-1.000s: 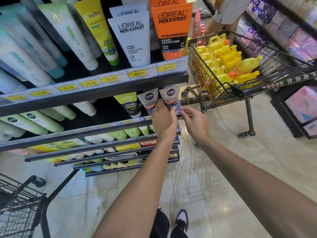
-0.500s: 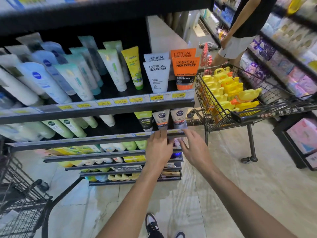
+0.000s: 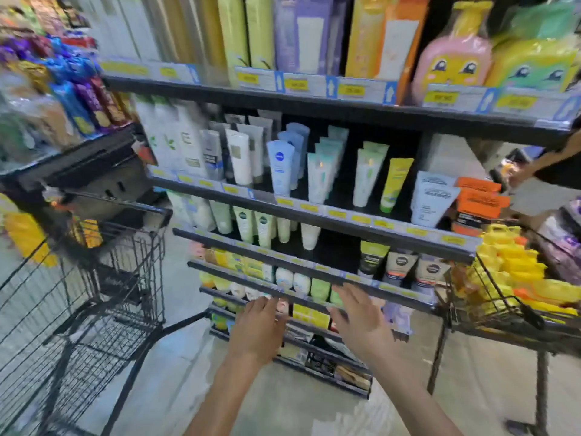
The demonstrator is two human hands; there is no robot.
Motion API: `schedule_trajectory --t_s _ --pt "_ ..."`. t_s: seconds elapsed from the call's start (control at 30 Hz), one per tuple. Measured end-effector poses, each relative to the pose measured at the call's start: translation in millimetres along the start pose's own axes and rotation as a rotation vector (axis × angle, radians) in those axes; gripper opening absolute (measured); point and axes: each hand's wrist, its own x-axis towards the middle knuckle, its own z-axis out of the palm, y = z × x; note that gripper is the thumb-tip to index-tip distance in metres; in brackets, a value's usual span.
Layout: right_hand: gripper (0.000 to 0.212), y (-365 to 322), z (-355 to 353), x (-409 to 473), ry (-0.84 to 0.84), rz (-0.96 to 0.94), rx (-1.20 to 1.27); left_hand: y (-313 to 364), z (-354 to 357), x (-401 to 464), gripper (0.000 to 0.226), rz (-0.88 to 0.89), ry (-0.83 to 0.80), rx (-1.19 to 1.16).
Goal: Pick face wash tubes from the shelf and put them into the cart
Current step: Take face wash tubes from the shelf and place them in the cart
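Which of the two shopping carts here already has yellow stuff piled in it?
The cart on the right, beside the shelf's end, is piled with yellow packs. The black cart on the left shows only bare wire.

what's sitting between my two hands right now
In the head view, nothing is held between the left hand and right hand; behind the gap shows a yellow label on a lower shelf rail.

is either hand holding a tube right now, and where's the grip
Nothing is held. The left hand and right hand are both open and empty, fingers spread in front of the lower shelf rails.
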Motion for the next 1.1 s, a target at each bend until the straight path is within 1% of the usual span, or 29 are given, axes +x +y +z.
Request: schedule_trajectory --t_s 0.1,0.3,0.5,0.57,0.67,0.77,0.87,0.97,1.1 --pt "0.055 -69 24 9 -0.099 -0.088 -0.023 -68 -26 -24 0.048 -0.085 0.036 0.014" --pt "0.052 -209 92 16 -0.175 -0.27 -0.021 -203 -70 -86 0.043 -0.271 0.151 0.023" --pt "0.048 -324 168 31 -0.286 -0.455 -0.028 -309 -96 -145 0.049 -0.514 0.138 -0.011" --pt "0.049 -355 196 37 -0.343 -0.508 -0.035 -335 -99 -163 0.051 -0.592 0.152 -0.024" --pt "0.051 -396 237 47 -0.41 -0.619 -0.083 -374 -96 -185 0.055 -0.693 0.12 -0.039" --pt "0.056 -434 269 58 -0.485 -0.668 -0.116 -409 -89 -196 0.056 -0.784 0.077 -0.063" --pt "0.062 -468 301 75 -0.566 -0.704 -0.111 -443 -83 -196 0.051 -0.856 0.065 -0.058" --pt "0.057 -501 329 99 -0.636 -0.762 -0.068 -479 -76 -183 0.044 -0.924 0.067 -0.065" --pt "0.053 -539 368 144 -0.722 -0.788 -0.104 -522 -68 -156 0.037 -0.995 0.028 -0.088"
